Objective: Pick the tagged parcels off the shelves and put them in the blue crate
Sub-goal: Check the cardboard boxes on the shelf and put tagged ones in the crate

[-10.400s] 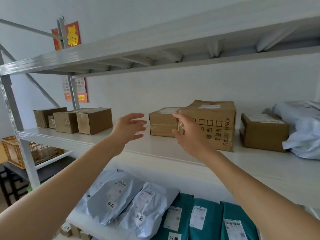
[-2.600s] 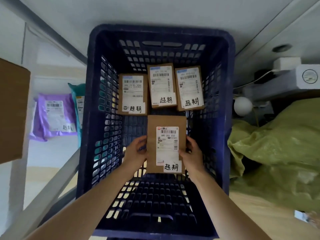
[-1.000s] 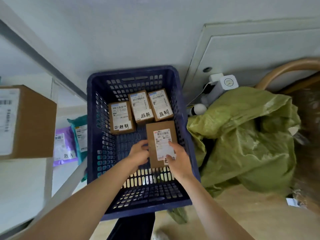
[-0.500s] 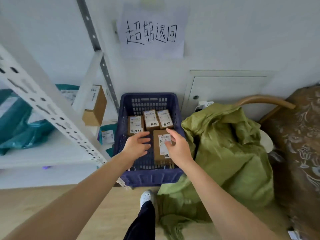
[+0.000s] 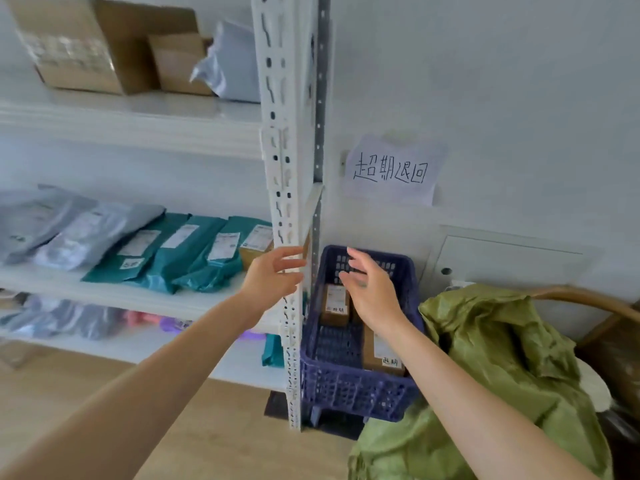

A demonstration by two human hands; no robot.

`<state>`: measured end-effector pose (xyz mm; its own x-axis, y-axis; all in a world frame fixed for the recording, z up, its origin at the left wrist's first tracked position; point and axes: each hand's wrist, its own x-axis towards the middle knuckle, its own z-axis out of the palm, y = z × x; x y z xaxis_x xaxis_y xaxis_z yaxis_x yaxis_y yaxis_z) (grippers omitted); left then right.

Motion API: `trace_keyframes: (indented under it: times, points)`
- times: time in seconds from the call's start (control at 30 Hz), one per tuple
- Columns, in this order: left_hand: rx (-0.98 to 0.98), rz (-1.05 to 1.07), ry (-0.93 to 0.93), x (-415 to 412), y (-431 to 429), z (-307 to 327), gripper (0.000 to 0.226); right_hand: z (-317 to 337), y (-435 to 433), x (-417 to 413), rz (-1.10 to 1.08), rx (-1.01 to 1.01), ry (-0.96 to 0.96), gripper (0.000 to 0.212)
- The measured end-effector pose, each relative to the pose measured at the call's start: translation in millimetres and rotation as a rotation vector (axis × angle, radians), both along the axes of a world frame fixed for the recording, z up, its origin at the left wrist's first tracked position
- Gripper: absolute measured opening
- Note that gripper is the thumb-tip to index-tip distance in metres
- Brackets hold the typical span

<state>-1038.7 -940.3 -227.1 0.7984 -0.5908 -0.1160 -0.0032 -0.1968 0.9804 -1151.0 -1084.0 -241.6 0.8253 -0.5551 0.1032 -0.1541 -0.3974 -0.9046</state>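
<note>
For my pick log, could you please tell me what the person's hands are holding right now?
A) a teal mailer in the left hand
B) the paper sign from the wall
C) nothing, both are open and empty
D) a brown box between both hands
C: the left hand and right hand show spread fingers holding nothing, while the brown parcels lie in the blue crate.

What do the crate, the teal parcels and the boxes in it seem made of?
Crate: probably moulded plastic, matte blue, with gridded holes. Teal parcels: likely thin plastic film, slightly glossy and creased. Boxes: brown cardboard, matte, with white paper labels.
</note>
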Motion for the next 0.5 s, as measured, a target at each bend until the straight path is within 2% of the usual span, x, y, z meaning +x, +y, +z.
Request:
trace_keyframes:
  times: [0.5]
  points:
    - [-0.114, 0.057, -0.267, 133.0, 210.4, 130.4, 0.038, 117.0, 190.1, 146.1, 0.070, -0.003, -0.215, 0.048]
